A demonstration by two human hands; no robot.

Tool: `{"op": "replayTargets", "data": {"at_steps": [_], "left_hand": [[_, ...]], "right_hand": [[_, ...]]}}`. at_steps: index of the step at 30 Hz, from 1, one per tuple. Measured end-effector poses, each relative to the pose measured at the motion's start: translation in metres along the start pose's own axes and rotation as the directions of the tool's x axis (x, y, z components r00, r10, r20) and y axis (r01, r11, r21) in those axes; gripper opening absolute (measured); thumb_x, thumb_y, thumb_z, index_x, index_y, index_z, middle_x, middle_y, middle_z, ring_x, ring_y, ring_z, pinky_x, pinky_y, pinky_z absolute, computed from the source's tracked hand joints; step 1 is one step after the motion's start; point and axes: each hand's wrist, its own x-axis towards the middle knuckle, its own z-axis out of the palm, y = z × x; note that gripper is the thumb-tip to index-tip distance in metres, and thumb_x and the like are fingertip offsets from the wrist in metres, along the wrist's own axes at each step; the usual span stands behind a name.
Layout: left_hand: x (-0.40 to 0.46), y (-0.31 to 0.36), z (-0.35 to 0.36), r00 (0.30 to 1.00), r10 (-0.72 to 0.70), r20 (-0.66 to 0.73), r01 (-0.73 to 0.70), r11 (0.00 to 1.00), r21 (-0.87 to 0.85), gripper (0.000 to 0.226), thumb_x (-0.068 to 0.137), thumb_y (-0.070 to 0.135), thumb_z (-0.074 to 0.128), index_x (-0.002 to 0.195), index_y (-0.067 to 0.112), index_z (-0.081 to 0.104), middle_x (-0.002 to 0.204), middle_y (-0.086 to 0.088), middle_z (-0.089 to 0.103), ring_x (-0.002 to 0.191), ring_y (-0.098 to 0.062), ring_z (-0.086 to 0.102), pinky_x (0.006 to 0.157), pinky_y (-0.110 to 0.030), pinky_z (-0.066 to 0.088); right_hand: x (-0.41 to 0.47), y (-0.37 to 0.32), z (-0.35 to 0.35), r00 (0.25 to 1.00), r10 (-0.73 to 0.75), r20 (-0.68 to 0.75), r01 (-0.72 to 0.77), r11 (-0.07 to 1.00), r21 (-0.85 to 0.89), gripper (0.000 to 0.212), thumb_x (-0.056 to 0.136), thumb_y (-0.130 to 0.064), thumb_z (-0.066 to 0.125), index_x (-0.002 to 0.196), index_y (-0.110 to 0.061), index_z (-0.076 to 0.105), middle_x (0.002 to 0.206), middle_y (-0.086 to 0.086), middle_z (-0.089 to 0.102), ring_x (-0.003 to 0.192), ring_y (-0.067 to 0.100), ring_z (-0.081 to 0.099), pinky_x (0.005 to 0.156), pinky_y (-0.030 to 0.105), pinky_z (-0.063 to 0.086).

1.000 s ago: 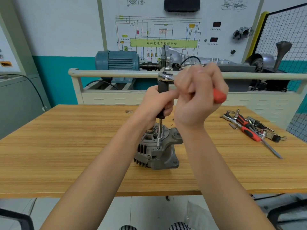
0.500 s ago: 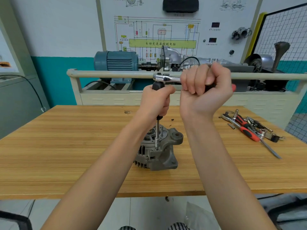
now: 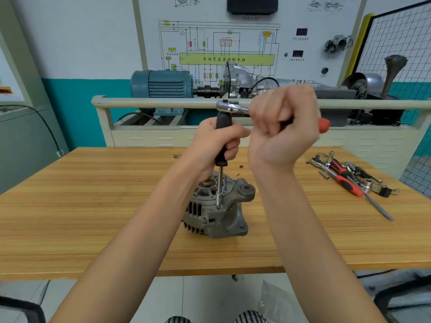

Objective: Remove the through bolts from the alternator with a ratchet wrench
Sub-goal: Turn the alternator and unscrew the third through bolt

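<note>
The alternator stands near the middle of the wooden worktop, pulley end up, with its mounting lugs toward the right. A black-handled extension bar stands upright over it, and the socket at the bar's lower end sits on a through bolt at the housing's rim; the bolt itself is hidden. The left hand has its grip wrapped around the bar's black handle. The ratchet wrench sits on top of the bar, chrome head left, red handle end poking out to the right. The right hand is a fist, grip clamped on the wrench handle. A pile of loose tools lies on the worktop's right side, well apart from the alternator.
</note>
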Motion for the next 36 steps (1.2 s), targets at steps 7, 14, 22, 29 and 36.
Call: {"op": "replayTargets", "data": {"at_steps": [7,14,22,29,36], "left_hand": [[0.004,0.007,-0.005,0.974,-0.1,0.201,0.097,0.995,0.027,0.045,0.083,0.012,0.061,0.047,0.02,0.035,0.038,0.007,0.028,0.031,-0.008,0.024,0.036,-0.016,0.021],[0.004,0.003,0.012,0.982,-0.045,-0.183,0.066,0.992,0.108,0.044,0.088,0.0,0.053,0.054,0.019,0.033,0.041,0.007,0.028,0.033,-0.008,0.019,0.035,-0.015,0.018],[-0.003,-0.001,0.028,0.957,0.261,-0.126,-0.211,0.926,0.312,0.028,0.086,0.014,0.036,0.062,0.029,0.03,0.061,0.013,0.036,0.053,-0.006,0.034,0.055,-0.016,0.025],[-0.002,0.005,-0.004,0.999,0.013,0.043,-0.013,1.0,0.008,0.031,0.076,0.011,0.061,0.051,0.019,0.044,0.044,0.003,0.036,0.039,-0.013,0.031,0.042,-0.02,0.03],[0.001,0.009,-0.002,0.983,-0.071,0.171,0.073,0.997,-0.007,0.044,0.082,0.017,0.058,0.044,0.02,0.036,0.037,0.006,0.028,0.032,-0.009,0.024,0.037,-0.018,0.022]], "right_hand": [[0.028,-0.005,-0.014,0.874,0.45,-0.182,-0.323,0.819,0.474,0.038,0.077,-0.008,0.04,0.04,-0.016,0.033,0.032,-0.003,0.022,0.03,0.011,0.018,0.039,0.019,0.016],[0.002,-0.002,0.005,0.999,0.03,-0.043,-0.026,0.995,0.097,0.04,0.083,0.002,0.037,0.05,-0.022,0.037,0.037,-0.006,0.026,0.036,0.008,0.018,0.044,0.022,0.017],[-0.021,0.01,0.028,0.933,-0.29,0.214,0.344,0.894,-0.288,0.024,0.079,-0.004,0.044,0.065,-0.023,0.036,0.06,-0.009,0.04,0.045,0.006,0.029,0.048,0.021,0.024],[0.013,-0.006,0.001,0.984,0.177,-0.009,-0.173,0.973,0.155,0.044,0.081,-0.001,0.038,0.041,-0.018,0.033,0.033,-0.004,0.024,0.034,0.012,0.013,0.042,0.024,0.015],[0.03,0.001,-0.017,0.853,0.492,-0.172,-0.347,0.782,0.519,0.038,0.077,-0.009,0.038,0.04,-0.015,0.034,0.031,-0.003,0.023,0.027,0.011,0.02,0.037,0.02,0.016]]}}
